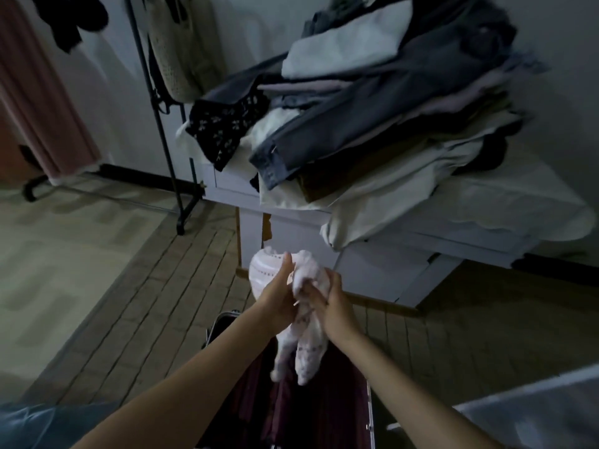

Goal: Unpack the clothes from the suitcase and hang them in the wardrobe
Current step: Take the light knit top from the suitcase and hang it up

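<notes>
White garment (304, 319) bunched over open suitcase (324, 416) | left hand (278, 303) grips it | right hand (334, 309) grips it

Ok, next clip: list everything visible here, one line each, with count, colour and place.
pale garment: one, pinkish white, held above the suitcase
suitcase: one, dark maroon inside, open on the floor, bottom centre
clothes pile: one stack, grey, white, black floral, on the white cabinet
white cabinet: one, right
clothes rack: one, black, left, with a cream garment hanging
curtain: one, pink, far left
left hand: grips the garment
right hand: grips the garment
</notes>
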